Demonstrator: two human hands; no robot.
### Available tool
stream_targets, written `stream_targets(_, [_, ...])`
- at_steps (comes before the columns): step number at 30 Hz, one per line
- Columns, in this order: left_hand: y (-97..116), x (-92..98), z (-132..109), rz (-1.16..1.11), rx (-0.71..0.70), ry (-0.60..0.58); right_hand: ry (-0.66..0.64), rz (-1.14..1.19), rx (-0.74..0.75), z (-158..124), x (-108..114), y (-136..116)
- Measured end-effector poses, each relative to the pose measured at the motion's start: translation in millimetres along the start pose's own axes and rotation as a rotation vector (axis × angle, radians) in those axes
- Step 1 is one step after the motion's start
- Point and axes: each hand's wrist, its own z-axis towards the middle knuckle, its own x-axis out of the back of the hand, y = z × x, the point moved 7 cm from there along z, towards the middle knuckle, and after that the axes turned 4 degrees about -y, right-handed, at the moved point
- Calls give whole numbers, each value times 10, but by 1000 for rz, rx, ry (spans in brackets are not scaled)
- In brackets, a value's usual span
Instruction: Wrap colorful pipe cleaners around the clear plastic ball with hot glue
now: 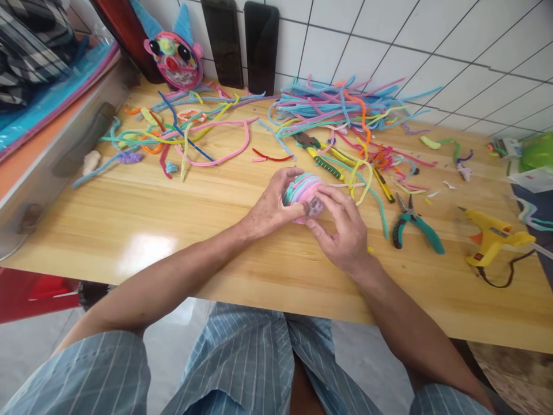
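Between my two hands, just above the wooden table, is a small round thing wrapped in pastel pipe cleaners (302,187), with turquoise, lilac and pink bands. A clear, shiny patch shows on its near right side. My left hand (279,202) curls around its left side, thumb across the front. My right hand (343,227) grips the right side, with fingertips on top and thumb below. Green-handled pliers (318,155) and a yellow utility knife (383,183) lie beyond my right hand. Teal-handled needle-nose pliers (417,223) rest to its right.
A heap of pipe cleaners (319,106) lies against the tiled wall, with loose ones (207,129) at left. Two phones (261,46) lean there beside a blue-eared figure (175,60). A yellow glue gun (492,233) lies at right. A plastic bin (82,138) borders the left.
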Motion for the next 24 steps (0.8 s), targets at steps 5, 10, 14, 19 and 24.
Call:
stream_targets(5, [64,-18,-33,14,-19,18,22,15,-4,17,5,-18])
stream_targets(10, [91,-44,-59,14,-33,13,45,8,-14,23,-12,-47])
stream_targets(14, [100,-27,-61,75,-63,7,61,5,-25,19,-34,-48])
stream_targets(19, [128,6,-48,212,-137,-18,75,26,-30,21,-35,-47])
stream_targets(24, [111,17,-53,197,-110,-22,82,11,-40,27,-38,-54])
